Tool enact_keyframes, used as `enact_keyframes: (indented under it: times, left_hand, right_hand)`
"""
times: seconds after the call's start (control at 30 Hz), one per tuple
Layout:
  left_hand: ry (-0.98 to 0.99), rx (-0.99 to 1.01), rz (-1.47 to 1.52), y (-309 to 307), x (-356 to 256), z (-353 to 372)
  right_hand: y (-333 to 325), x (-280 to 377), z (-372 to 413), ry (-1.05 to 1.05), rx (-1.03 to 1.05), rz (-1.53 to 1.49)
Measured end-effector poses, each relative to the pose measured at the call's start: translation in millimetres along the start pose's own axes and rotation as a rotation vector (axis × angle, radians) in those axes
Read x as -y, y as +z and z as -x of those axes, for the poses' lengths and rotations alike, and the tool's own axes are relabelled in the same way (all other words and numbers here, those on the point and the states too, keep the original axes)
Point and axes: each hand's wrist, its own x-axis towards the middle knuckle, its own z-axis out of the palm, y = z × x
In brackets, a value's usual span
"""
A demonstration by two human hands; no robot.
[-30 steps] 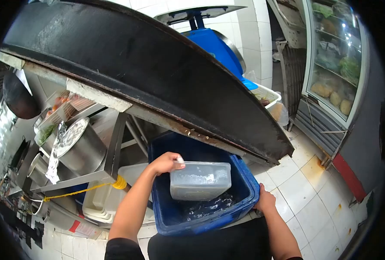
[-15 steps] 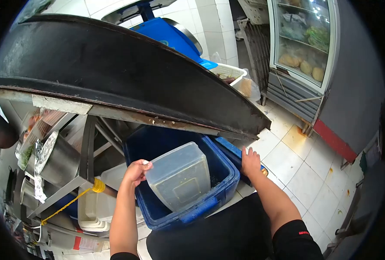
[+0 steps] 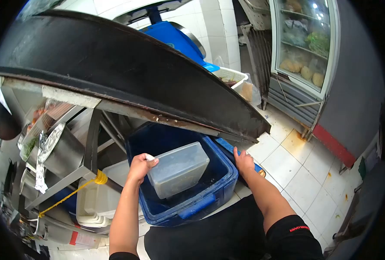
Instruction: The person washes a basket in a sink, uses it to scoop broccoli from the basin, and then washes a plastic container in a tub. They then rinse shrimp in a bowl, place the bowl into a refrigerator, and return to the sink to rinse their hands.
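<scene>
Tub (image 3: 179,167) of clear plastic, tilted, with its lower part inside the blue bin (image 3: 192,203) under the dark counter edge (image 3: 136,73). I see the left hand (image 3: 141,164) clamped on its near rim corner. The right hand (image 3: 243,158) lies flat on the blue lid (image 3: 225,145) beside the bin, gripping nothing. I judge the tub light, thin-walled, bendy, perhaps wet and slick; the stiffer rim is the safest hold.
</scene>
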Motion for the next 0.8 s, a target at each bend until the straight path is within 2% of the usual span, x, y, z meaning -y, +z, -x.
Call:
enact_keyframes:
  times: [0.1,0.2,0.27,0.37,0.43,0.47,0.57,0.67,0.8]
  left_hand:
    - [0.017,-0.022,-0.033,-2,-3,5]
    - [-0.018,-0.033,0.059,-4,-7,5]
    - [-0.040,-0.057,-0.009,-3,-11,12]
    - [-0.095,-0.017,0.028,-5,-34,32]
    - [-0.065,-0.042,-0.188,-9,-55,44]
    - [-0.062,-0.048,-0.189,-11,-58,45]
    - [-0.115,-0.047,-0.239,-15,-129,70]
    - [-0.097,-0.075,-0.285,-19,-149,85]
    - [-0.089,-0.081,-0.279,-30,-181,106]
  right_hand:
    - [-18,-7,18,-0.038,0.074,0.021]
    - [-73,-24,53,-0.078,0.176,0.032]
    - [-112,-36,63,-0.082,0.240,0.035]
    - [-166,-56,84,-0.097,0.388,0.087]
    - [-210,-75,105,-0.067,0.492,0.076]
    - [-233,-84,114,-0.063,0.495,0.086]
    - [-307,-111,129,-0.051,0.585,0.154]
    - [-360,-140,136,-0.090,0.700,0.257]
    - [-462,-160,134,-0.085,0.790,0.377]
